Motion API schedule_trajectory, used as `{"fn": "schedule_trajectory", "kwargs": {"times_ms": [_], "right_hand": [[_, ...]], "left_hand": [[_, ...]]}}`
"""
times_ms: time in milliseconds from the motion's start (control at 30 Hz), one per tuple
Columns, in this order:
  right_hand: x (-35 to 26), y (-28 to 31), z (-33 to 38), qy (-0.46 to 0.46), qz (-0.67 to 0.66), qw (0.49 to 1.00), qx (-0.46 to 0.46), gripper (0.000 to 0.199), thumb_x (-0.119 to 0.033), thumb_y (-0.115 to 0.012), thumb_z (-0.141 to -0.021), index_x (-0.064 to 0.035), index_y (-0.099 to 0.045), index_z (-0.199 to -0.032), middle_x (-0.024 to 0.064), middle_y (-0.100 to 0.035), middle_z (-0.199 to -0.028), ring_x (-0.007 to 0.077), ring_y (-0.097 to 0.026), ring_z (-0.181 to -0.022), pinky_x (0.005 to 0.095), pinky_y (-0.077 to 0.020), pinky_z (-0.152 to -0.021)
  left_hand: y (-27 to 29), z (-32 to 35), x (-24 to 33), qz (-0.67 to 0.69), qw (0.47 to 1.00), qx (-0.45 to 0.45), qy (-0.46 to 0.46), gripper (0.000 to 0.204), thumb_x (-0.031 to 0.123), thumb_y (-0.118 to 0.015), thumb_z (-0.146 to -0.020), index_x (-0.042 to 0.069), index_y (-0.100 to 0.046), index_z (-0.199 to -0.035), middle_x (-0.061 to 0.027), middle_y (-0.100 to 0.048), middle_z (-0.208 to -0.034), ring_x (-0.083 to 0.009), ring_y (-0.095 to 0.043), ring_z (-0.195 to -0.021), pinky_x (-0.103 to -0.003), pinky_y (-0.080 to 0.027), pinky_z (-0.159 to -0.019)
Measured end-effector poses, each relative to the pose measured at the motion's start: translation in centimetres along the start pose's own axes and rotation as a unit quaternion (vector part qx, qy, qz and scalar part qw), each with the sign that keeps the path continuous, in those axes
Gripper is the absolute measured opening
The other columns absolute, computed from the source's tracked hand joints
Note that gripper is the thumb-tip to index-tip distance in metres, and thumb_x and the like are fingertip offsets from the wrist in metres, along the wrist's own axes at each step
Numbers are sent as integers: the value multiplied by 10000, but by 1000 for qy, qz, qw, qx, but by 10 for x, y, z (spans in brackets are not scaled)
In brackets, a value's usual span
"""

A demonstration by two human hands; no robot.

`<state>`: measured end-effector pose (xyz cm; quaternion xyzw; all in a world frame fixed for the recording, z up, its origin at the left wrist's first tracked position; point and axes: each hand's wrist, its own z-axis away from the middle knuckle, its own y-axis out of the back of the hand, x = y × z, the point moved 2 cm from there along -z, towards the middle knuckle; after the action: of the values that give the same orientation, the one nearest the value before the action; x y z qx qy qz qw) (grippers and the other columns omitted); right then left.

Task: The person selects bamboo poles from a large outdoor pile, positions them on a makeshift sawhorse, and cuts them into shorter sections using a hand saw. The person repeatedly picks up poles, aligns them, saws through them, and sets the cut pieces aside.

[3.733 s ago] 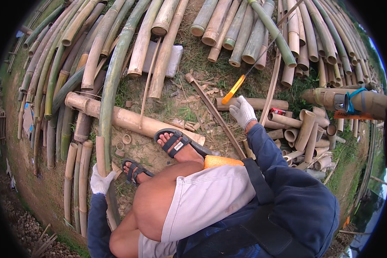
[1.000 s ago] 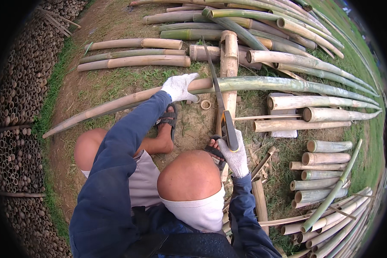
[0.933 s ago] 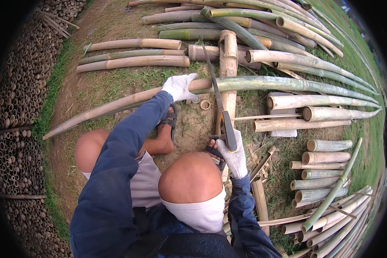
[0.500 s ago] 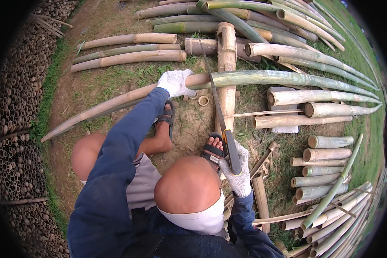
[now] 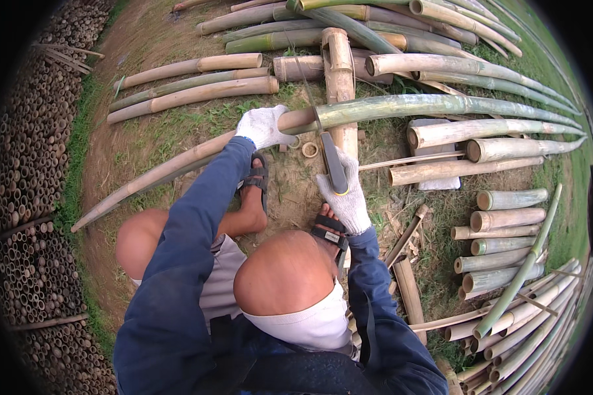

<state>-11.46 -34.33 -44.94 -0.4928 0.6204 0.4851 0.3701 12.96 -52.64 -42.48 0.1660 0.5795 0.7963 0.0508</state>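
A long bamboo pole [image 5: 402, 107], pale at its left part and green-grey to the right, lies across a bamboo post [image 5: 339, 85]. My left hand [image 5: 263, 127], in a white knit glove, is wrapped round the pole just left of the post. In my right hand [image 5: 346, 195], gloved too, is the dark handle of a hand saw [image 5: 334, 161]. Its thin blade crosses the pole right beside the left hand, at the border of the pale and green parts, and reaches up past it. How deep the blade sits in the pole cannot be seen.
Behind the post lie more bamboo poles [image 5: 277, 41]. Short bamboo pieces [image 5: 507, 220] and a heap of poles [image 5: 527, 329] are at the right. Stacked bamboo tubes [image 5: 33, 158] line the far left. A small bamboo ring [image 5: 310, 150] lies on the ground near my sandalled feet.
My right hand has pushed the saw forward, away from me, so its handle is now much closer to the pole. The left hand keeps its grip on the pole.
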Motion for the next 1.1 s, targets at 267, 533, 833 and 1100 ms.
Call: {"fn": "schedule_trajectory", "kwargs": {"times_ms": [267, 533, 833, 1100], "right_hand": [[-59, 52, 146, -58, 93, 993, -42, 689, -38, -844, -917, -12, -497, -1511, 264, -591, -1520, 408, -619, -1415, 501, -487, -1208], [14, -26, -52, 30, 19, 998, 43, 584, -65, -804, -995, -18, -563, -1525, 197, -635, -1446, 340, -665, -1304, 412, -524, -1136], [-69, 41, 133, -7, 81, 997, -3, 647, -42, -789, -968, -2, -519, -1554, 221, -601, -1507, 383, -606, -1410, 488, -465, -1218], [-6, -12, 7, -23, -4, 998, 53, 615, -16, -799, -968, 6, -557, -1533, 188, -635, -1473, 302, -631, -1384, 414, -486, -1202]], "left_hand": [[-5, -8, -10, -7, 1000, 13, -4, 861, 759, -845, -759, 160, -715, -1365, -199, -806, -1252, -416, -781, -1150, -529, -597, -1036], [5, 2, -1, -5, 1000, 13, -2, 843, 744, -855, -756, 151, -719, -1340, -212, -806, -1240, -422, -781, -1146, -527, -601, -1021], [-1, -14, -15, 5, 1000, -8, -18, 902, 784, -852, -727, 152, -715, -1357, -215, -799, -1253, -435, -773, -1152, -536, -592, -1036], [5, -9, -19, 26, 1000, 2, -10, 911, 787, -845, -756, 150, -708, -1393, -233, -793, -1274, -445, -759, -1175, -539, -583, -1047]]}}
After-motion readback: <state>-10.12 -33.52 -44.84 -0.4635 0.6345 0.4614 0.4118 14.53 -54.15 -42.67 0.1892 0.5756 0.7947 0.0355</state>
